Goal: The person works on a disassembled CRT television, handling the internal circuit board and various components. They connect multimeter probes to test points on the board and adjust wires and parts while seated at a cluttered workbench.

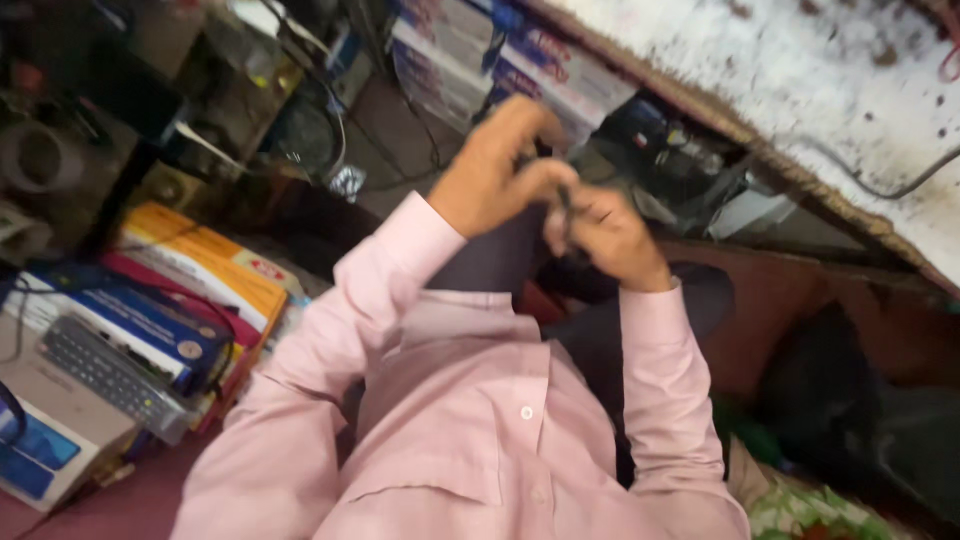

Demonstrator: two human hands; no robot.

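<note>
I take the pink shirt (470, 420) as my landmark, since everything in view sits around it. To its left, stacked boxes (200, 270) in orange, pink and blue lie on the counter (120, 505), with a grey keyed device (110, 375) resting on a pale box at the counter's edge. Above those, further from the shirt, I see dark shelves with a roll of tape (35, 155) and tangled cables.

Straight ahead of the shirt's collar, my left hand (495, 170) is raised over the lap, fingers (545, 180) curled together and pinching a small dark object (563, 205). The picture is too blurred for me to say what the object is; it looks thin and dark, perhaps a wire end or a slim tool. It sits between the two hands, above the dark trousers (600, 330).

Just right of that, my right hand (605, 235) meets the left, touching it, its fingers closed around the same dark piece from below. Both hands are clamped on it.

To do this well, I judge the grip should stay close to the working end, with the wrists braced so the small piece does not twist or slip into the lap. Better light and a steadier head would help me see the fine part.

Right of the shirt, a white speckled slab (800, 90) slants overhead, a grey cable (880, 185) across it.
</note>
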